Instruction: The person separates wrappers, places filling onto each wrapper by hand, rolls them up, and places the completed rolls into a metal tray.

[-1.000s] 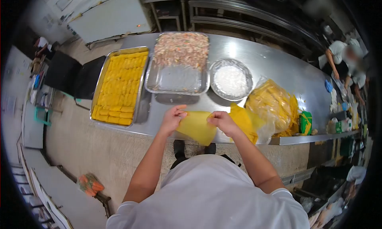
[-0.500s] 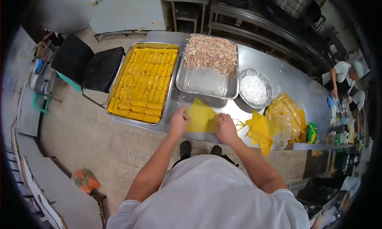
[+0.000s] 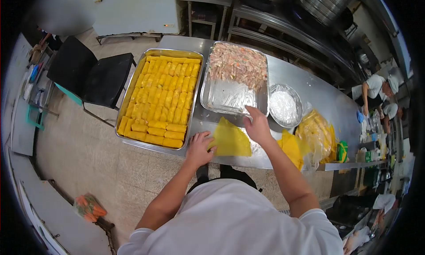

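Note:
A thin yellow wrapper sheet [image 3: 231,140] lies flat on the steel table in front of me. My left hand [image 3: 200,148] rests at its left edge with the fingers spread. Above its right side is my right hand [image 3: 257,125], empty, fingers apart and pointing at the near edge of the filling tray [image 3: 212,105]. Chopped meat filling [image 3: 237,62] covers the far part of that tray. To the left, a second metal tray [image 3: 118,130] holds rows of yellow rolls [image 3: 164,89].
A metal bowl of white powder [image 3: 284,105] stands right of the filling tray. Loose yellow sheets [image 3: 292,149] and a plastic bag of more sheets [image 3: 316,133] lie at the right. A black chair [image 3: 104,80] is beyond the roll tray. Other people [image 3: 376,89] work at far right.
My right hand has let go of the sheet's right edge and moved up toward the filling tray. My left hand has opened out and shifted slightly down. The sheet now lies flat.

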Demonstrator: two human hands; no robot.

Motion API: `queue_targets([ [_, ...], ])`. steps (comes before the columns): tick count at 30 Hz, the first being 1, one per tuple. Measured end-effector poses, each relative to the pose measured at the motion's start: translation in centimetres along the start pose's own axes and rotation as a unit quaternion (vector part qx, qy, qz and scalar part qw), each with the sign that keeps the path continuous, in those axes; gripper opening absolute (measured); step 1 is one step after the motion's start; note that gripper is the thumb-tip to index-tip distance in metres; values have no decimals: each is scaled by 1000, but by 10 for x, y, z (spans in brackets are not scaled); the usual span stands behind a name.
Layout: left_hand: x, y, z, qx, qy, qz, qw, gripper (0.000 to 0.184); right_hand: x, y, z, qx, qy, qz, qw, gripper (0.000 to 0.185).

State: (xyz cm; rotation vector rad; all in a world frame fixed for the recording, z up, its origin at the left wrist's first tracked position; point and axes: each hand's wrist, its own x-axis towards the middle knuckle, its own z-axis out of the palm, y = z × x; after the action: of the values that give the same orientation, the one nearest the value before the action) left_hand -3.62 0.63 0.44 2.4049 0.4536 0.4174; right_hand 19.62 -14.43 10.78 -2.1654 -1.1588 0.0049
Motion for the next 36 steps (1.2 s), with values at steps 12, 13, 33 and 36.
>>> queue_targets([
  [12,5,1,1,3,9,2,1000,30,232,21,110,59,-64,-47,995,24],
  [13,5,2,1,6,12,2,1000,30,241,24,123,36,-62,-57,996,20],
  [33,4,1,4,13,30,10,999,31,136,37,100,542,-332,300,711,27],
  [36,3,0,6,2,34,11,999,30,121,6,50,557,-325,278,712,30],
])
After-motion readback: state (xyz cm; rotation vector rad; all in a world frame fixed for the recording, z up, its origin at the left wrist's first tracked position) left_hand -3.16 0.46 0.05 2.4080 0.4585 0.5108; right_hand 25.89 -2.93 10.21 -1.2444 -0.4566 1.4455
